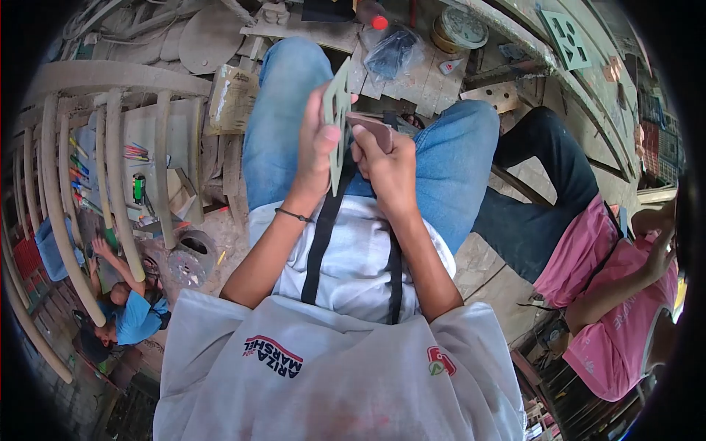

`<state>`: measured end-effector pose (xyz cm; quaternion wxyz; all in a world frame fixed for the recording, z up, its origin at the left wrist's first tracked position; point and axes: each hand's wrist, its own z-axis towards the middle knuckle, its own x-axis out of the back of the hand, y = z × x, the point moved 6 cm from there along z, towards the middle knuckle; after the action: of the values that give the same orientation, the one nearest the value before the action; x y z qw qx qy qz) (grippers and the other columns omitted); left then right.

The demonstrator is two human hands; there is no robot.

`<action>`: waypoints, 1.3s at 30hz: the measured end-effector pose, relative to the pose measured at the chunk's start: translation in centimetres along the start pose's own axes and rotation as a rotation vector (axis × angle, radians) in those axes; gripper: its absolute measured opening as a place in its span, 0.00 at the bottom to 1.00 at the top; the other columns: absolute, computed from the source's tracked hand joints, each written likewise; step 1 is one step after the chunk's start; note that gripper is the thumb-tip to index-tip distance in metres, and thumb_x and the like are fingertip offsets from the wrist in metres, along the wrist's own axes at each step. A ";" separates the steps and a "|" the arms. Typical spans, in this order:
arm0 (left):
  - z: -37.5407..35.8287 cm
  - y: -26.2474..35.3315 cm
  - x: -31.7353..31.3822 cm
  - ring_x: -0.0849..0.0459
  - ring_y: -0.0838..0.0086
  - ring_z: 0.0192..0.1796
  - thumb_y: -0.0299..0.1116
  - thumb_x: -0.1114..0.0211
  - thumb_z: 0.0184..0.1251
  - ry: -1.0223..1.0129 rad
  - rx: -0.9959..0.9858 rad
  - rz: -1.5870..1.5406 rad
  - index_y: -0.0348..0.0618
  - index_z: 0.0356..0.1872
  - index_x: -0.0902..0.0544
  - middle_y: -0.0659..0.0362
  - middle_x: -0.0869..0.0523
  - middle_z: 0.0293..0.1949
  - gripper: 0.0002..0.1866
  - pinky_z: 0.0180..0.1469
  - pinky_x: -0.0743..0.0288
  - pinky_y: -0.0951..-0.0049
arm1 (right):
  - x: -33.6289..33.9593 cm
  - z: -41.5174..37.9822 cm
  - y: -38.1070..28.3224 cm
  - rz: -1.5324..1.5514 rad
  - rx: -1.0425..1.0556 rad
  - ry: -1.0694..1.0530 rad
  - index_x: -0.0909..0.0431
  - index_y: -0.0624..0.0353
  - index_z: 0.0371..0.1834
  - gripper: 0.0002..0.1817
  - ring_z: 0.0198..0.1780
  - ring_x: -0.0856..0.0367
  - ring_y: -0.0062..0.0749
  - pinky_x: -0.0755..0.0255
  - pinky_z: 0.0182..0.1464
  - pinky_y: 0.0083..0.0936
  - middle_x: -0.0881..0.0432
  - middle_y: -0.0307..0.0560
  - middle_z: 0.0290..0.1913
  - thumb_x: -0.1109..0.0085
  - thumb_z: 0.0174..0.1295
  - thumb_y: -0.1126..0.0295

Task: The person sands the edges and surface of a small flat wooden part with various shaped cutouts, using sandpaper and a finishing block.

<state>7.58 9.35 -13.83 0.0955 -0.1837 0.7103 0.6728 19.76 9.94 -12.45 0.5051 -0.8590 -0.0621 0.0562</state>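
Note:
My left hand [318,143] grips a thin pale green board with cut-out openings [338,117], held on edge above my lap. The thumb lies on its near face and fingertips curl over the far edge. In my right hand [388,163] a folded brown piece that looks like sandpaper [373,129] is pinched between thumb and fingers. Its tip meets the face of the green board around the openings. Both hands are between my knees, over my jeans [456,158].
A similar green board with cut-outs [566,40] lies at the upper right. Ahead are a plastic bag [393,55], a lidded tub [460,29] and a small white bottle [450,66]. A person in pink [618,316] sits at right, another in blue [140,316] beyond wooden bars [121,169] at left.

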 end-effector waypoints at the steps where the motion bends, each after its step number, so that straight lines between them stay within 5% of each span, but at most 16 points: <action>1: -0.2 0.3 -0.1 0.31 0.58 0.71 0.67 0.42 0.58 0.025 0.008 -0.022 0.40 0.74 0.43 0.48 0.33 0.70 0.51 0.68 0.33 0.60 | -0.2 -0.3 -0.2 -0.016 0.019 0.006 0.15 0.67 0.47 0.12 0.22 0.33 0.15 0.38 0.25 0.20 0.26 0.35 0.19 0.42 0.67 0.73; 4: 0.0 0.9 0.0 0.31 0.58 0.71 0.68 0.43 0.59 0.040 -0.011 -0.050 0.39 0.74 0.43 0.48 0.33 0.70 0.51 0.69 0.34 0.59 | -0.9 -1.5 -0.1 -0.101 0.150 -0.019 0.14 0.66 0.46 0.12 0.22 0.34 0.15 0.40 0.24 0.20 0.26 0.34 0.19 0.43 0.68 0.70; 10: -0.1 0.5 -0.4 0.30 0.57 0.70 0.70 0.45 0.60 -0.013 -0.003 -0.005 0.38 0.74 0.43 0.47 0.34 0.70 0.51 0.70 0.34 0.58 | 0.2 -0.1 0.0 -0.071 0.065 0.000 0.16 0.68 0.48 0.13 0.23 0.30 0.15 0.36 0.25 0.21 0.24 0.38 0.19 0.42 0.66 0.73; 13: -0.2 0.8 -0.2 0.30 0.60 0.70 0.71 0.44 0.59 0.062 0.038 -0.106 0.37 0.73 0.42 0.46 0.31 0.68 0.53 0.69 0.34 0.62 | -0.5 -1.7 -0.8 -0.296 0.256 -0.050 0.16 0.69 0.47 0.12 0.21 0.30 0.17 0.34 0.26 0.25 0.25 0.43 0.17 0.44 0.67 0.72; 17: -0.1 0.8 -1.8 0.30 0.67 0.62 0.65 0.33 0.52 0.007 0.021 -0.022 0.35 0.69 0.38 0.49 0.31 0.58 0.52 0.64 0.36 0.68 | 0.4 -0.8 -2.2 -0.283 0.195 0.055 0.16 0.68 0.48 0.12 0.22 0.30 0.17 0.34 0.26 0.24 0.24 0.43 0.18 0.44 0.65 0.75; 26: -0.4 1.1 -2.3 0.30 0.65 0.64 0.64 0.30 0.51 -0.038 0.029 -0.040 0.34 0.68 0.38 0.48 0.29 0.59 0.53 0.68 0.38 0.67 | 0.9 -0.6 -1.1 -0.184 0.062 0.033 0.16 0.70 0.44 0.10 0.21 0.29 0.16 0.35 0.25 0.21 0.22 0.39 0.20 0.42 0.66 0.74; 29: 0.2 1.9 -2.0 0.29 0.64 0.64 0.64 0.31 0.52 -0.043 -0.019 0.036 0.33 0.68 0.39 0.49 0.29 0.59 0.52 0.68 0.38 0.66 | 0.3 -1.8 -1.1 -0.171 0.143 -0.036 0.16 0.71 0.43 0.11 0.21 0.29 0.16 0.36 0.24 0.20 0.22 0.39 0.20 0.43 0.67 0.72; 31: 0.1 1.8 -2.1 0.27 0.69 0.62 0.74 0.40 0.52 -0.027 -0.008 0.151 0.35 0.70 0.39 0.49 0.28 0.63 0.56 0.64 0.34 0.69 | 0.8 -1.1 -1.4 -0.128 0.106 -0.007 0.16 0.70 0.43 0.11 0.21 0.29 0.16 0.36 0.24 0.20 0.23 0.39 0.20 0.42 0.66 0.73; 39: 0.4 0.1 -0.5 0.28 0.59 0.69 0.69 0.43 0.60 -0.042 0.004 0.011 0.35 0.72 0.41 0.47 0.31 0.70 0.51 0.66 0.32 0.61 | 0.3 -1.0 -1.2 -0.258 0.143 -0.086 0.16 0.69 0.45 0.12 0.21 0.31 0.15 0.37 0.24 0.21 0.25 0.38 0.17 0.43 0.67 0.72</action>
<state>7.94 9.81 -13.55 0.1071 -0.1654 0.7105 0.6756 20.18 9.65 -10.95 0.5649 -0.8025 -0.1893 0.0321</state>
